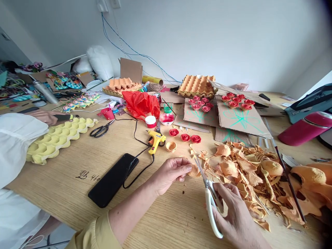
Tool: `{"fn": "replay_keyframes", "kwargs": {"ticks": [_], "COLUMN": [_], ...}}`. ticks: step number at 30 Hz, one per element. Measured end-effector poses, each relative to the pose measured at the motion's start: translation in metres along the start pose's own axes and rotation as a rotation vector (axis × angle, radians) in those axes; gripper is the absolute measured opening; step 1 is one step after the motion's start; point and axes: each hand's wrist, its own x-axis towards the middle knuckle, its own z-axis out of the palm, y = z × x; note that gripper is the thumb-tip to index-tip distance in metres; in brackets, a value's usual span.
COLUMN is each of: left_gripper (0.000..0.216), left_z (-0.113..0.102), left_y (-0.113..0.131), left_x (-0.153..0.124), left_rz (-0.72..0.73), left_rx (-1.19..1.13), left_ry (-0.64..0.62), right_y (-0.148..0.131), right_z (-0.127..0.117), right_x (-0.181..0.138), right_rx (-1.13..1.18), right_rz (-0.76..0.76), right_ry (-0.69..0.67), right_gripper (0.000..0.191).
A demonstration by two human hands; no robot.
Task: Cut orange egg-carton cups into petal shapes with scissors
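My left hand (173, 173) pinches a small orange egg-carton piece (194, 170) between thumb and fingers, above the table. A pair of white-handled scissors (210, 207) is in my right hand (230, 211), fingers through the handles. Its blades point up and away, slightly apart, right at the edge of the orange piece. Close by to the right lies a heap of torn orange egg-carton scraps (241, 173). An orange carton cup (171, 146) stands beyond my left hand, with several red paper roses (185, 137) behind it.
A yellow glue gun (155, 141) with its cord and a black phone (113, 180) lie left of my hands. A brush (287, 180) rests across the scraps; a pink flask (306, 128) lies at right. At left, a co-worker's hand (44, 117) is by a yellow egg tray (61, 138).
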Motion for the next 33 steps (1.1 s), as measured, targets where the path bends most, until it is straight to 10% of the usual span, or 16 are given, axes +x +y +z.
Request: {"fn": "replay_keyframes", "kwargs": {"ticks": [33], "left_gripper": [0.029], "left_z": [0.011], "left_y": [-0.003], "left_x": [-0.001], "left_rz": [0.098], "left_rx": [0.147], "left_ry": [0.055], "right_y": [0.003], "right_z": [-0.004], "right_x": [0.002], "right_rx": [-0.407], "right_rz": [-0.048], "right_ry": [0.116], "right_gripper": [0.025]}}
